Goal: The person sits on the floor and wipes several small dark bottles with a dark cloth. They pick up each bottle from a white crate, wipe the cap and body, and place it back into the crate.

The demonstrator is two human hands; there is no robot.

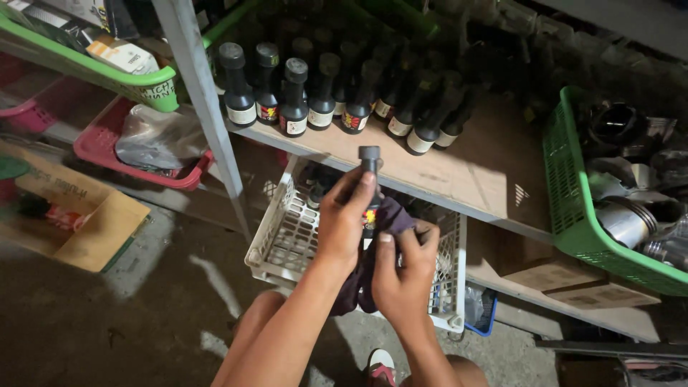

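Left hand (pixel 344 222) gripping dark bottle (pixel 370 188), right hand (pixel 403 276) clutching purple cloth (pixel 383 222) against it

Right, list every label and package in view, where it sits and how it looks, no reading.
Held bottle: left hand grips it, dark, grey cap, red-yellow label; right hand holds a dark cloth.
Shelf bottles: rows on the wooden shelf, black, white and red-yellow labels.
Small cartons: green basket, top left, white and orange.
Cardboard box: floor, left, brown, open.
Brown boxes: lower shelf, right.
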